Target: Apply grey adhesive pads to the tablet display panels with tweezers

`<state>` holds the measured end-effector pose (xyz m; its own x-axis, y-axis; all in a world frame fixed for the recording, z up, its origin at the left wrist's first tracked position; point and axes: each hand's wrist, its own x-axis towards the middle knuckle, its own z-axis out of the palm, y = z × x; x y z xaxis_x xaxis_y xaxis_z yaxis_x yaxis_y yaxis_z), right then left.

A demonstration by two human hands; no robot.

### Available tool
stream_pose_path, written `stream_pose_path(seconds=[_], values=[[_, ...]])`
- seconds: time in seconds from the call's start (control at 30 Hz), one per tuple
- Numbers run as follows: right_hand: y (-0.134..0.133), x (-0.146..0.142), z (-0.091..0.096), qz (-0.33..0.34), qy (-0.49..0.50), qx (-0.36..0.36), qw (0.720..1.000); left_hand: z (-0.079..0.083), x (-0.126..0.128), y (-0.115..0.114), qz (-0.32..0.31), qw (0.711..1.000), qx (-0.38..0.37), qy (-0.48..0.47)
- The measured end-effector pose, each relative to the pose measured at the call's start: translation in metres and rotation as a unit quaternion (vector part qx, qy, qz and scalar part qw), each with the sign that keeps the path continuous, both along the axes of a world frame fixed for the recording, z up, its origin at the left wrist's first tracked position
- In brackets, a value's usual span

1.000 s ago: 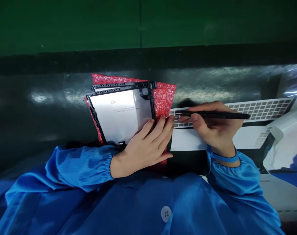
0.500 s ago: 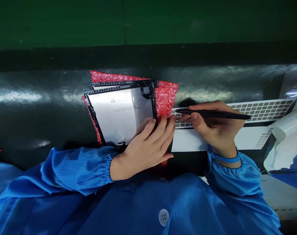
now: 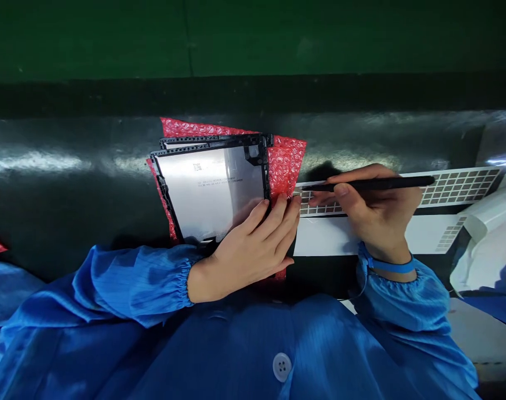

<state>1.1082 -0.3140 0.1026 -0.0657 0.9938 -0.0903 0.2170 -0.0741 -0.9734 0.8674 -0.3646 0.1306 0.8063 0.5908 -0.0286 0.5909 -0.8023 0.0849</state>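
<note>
Glossy dark desk (image 3: pixel 69 194) below a green wall (image 3: pixel 253 39): a black-framed screen panel (image 3: pixel 211 194) lies on red bubble wrap (image 3: pixel 288 161), held flat by the open left hand (image 3: pixel 253 250). The right hand (image 3: pixel 373 214) pinches black tweezers (image 3: pixel 373 183) just above a white sheet of grey squares (image 3: pixel 456 188), to the panel's right.

This location is an electronics assembly station in a factory. Identifying features are listed below, relative to the fingers. Under the left hand's fingers (image 3: pixel 277 214) lies a bare display panel (image 3: pixel 211 189) in a black frame, on red bubble wrap (image 3: pixel 286 166). The right hand's fingers (image 3: pixel 323 200) grip a slim black tool (image 3: pixel 369 183), above a perforated grid sheet (image 3: pixel 456 188) on the dark, glossy bench (image 3: pixel 69 194). Beyond all the fingers stands a green wall (image 3: pixel 253 39). Nearer than the fingers are a blue work smock (image 3: pixel 236 355) and a blue wrist strap (image 3: pixel 392 266).
</note>
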Motion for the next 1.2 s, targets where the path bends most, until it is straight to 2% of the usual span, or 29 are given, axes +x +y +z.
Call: stream_pose_path(seconds=[0.1,0.17,0.2,0.27,0.33,0.37,0.4,0.47,0.53,0.63,0.7,0.97,1.2], values=[[0.003,-0.001,0.003,-0.026,0.033,-0.002,0.999,0.011,-0.005,-0.009,-0.035,0.998,0.013,-0.056],[0.002,-0.003,0.007,-0.039,0.058,-0.003,0.998,0.029,-0.014,-0.012,-0.072,0.989,-0.006,-0.127],[0.000,-0.004,0.009,-0.042,0.069,-0.008,0.997,0.042,-0.020,-0.011,-0.091,0.982,-0.041,-0.162],[-0.004,-0.008,0.014,-0.043,0.088,-0.025,0.995,0.069,-0.037,-0.004,-0.121,0.955,-0.164,-0.216],[-0.008,-0.013,0.016,-0.034,0.111,-0.049,0.992,0.091,-0.055,0.005,-0.111,0.923,-0.277,-0.242],[-0.009,-0.016,0.016,-0.024,0.124,-0.066,0.990,0.097,-0.062,0.008,-0.083,0.921,-0.291,-0.246],[-0.010,-0.020,0.016,-0.013,0.137,-0.084,0.987,0.098,-0.066,0.009,-0.044,0.929,-0.274,-0.246],[-0.010,-0.028,0.013,0.005,0.156,-0.118,0.981,0.087,-0.064,0.005,0.052,0.960,-0.174,-0.212],[-0.009,-0.035,0.009,0.008,0.170,-0.138,0.976,0.064,-0.053,-0.007,0.112,0.980,-0.074,-0.144],[-0.008,-0.041,0.003,0.008,0.182,-0.153,0.971,0.030,-0.031,-0.030,0.108,0.993,-0.015,-0.047],[-0.009,-0.043,0.001,0.017,0.180,-0.161,0.970,0.019,-0.024,-0.039,0.094,0.995,-0.002,-0.011],[-0.010,-0.043,0.001,0.024,0.172,-0.155,0.973,0.010,-0.026,-0.036,0.080,0.997,0.018,0.002],[-0.008,-0.043,0.003,0.024,0.168,-0.167,0.971,0.011,-0.024,-0.034,0.082,0.996,0.015,-0.008]])
